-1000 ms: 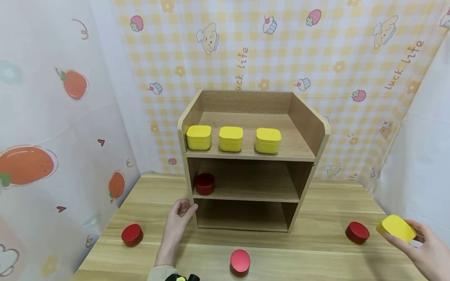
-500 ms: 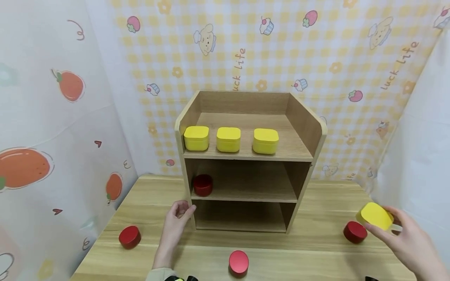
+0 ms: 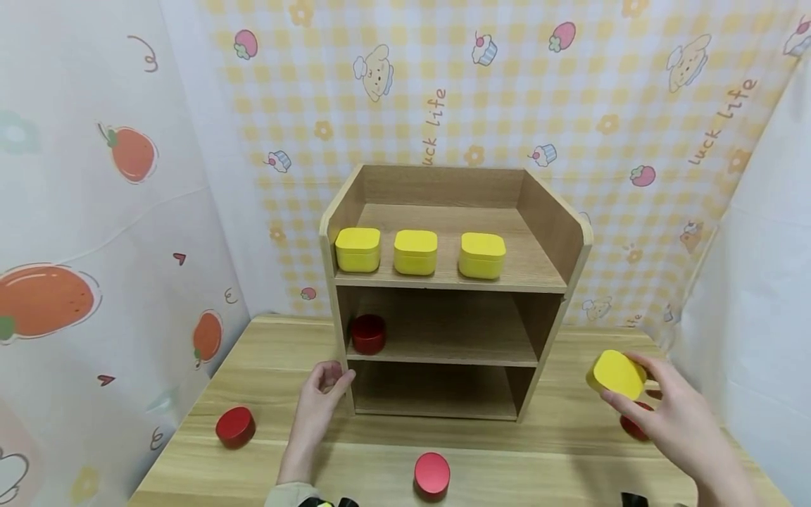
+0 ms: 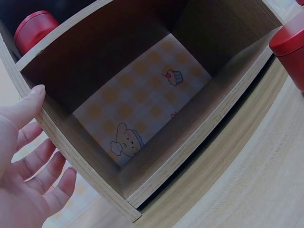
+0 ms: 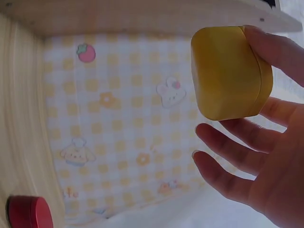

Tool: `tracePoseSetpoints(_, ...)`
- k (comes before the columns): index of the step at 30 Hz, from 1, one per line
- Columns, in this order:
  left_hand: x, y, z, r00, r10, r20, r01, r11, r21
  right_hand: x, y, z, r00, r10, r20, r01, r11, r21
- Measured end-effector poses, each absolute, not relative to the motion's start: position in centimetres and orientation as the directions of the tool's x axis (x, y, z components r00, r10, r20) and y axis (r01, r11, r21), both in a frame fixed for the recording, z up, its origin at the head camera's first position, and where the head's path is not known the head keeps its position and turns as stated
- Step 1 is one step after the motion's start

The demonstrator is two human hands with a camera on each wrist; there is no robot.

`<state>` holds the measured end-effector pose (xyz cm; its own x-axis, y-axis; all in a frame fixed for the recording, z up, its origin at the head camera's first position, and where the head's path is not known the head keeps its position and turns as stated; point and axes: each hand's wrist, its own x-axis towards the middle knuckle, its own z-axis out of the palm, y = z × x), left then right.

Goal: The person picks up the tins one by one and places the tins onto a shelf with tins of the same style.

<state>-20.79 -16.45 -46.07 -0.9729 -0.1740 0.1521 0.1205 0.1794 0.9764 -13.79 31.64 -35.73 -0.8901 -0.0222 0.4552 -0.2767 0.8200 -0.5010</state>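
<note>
In the head view my right hand (image 3: pixel 678 412) holds a small yellow lidded box (image 3: pixel 618 374) in the air, right of the wooden shelf (image 3: pixel 443 186). The right wrist view shows that yellow box (image 5: pixel 228 73) pinched between thumb and fingers, the lower fingers spread below it. My left hand (image 3: pixel 319 398) grips the shelf's left side panel low down. Its thumb (image 4: pixel 33 102) lies over the panel's front edge, with the other fingers along the outer side. On the top level stand three yellow boxes, at left (image 3: pixel 357 250), centre (image 3: pixel 415 252) and right (image 3: pixel 482 255).
One round red tin (image 3: pixel 368 334) sits at the left of the middle level. On the wooden table (image 3: pixel 507 465) are a red tin at left (image 3: pixel 236 427), another in front (image 3: pixel 432 474), and one at right (image 3: pixel 633 426), partly hidden by my right hand. Patterned cloth (image 3: pixel 285 211) hangs behind.
My right hand has carried the yellow box leftward and a little up, from the far right toward the shelf, passing over the right red tin. My left hand has stayed at the shelf.
</note>
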Motion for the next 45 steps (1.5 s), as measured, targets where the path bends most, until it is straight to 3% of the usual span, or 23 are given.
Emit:
tracePoseSetpoints(12,-20.7,-16.4,-46.2,-0.974,-0.172,0.150,0.117,0.189,0.975,-13.8,27.4,-35.0,-0.824,-0.156,0.544,-0.425,0.806,-0.413)
tracePoseSetpoints(21,-20.6,-16.5,-46.0,-0.970,-0.193,0.147,0.114,0.174,0.978,-14.8,25.1,-32.3,-0.711,-0.316,0.628,-0.577,0.773,-0.263)
tracePoseSetpoints(37,-21.3,-16.7,-45.9,-0.978,-0.169,0.125,0.097,0.166,0.981,-15.6,23.8,-23.9,-0.643,-0.448,0.621,-0.652,0.745,-0.138)
tracePoseSetpoints(45,-21.2,-16.7,-46.2,-0.975,-0.166,0.150,0.123,0.161,0.979,-17.0,23.1,-21.4,-0.656,-0.472,0.589,-0.654,0.745,-0.131)
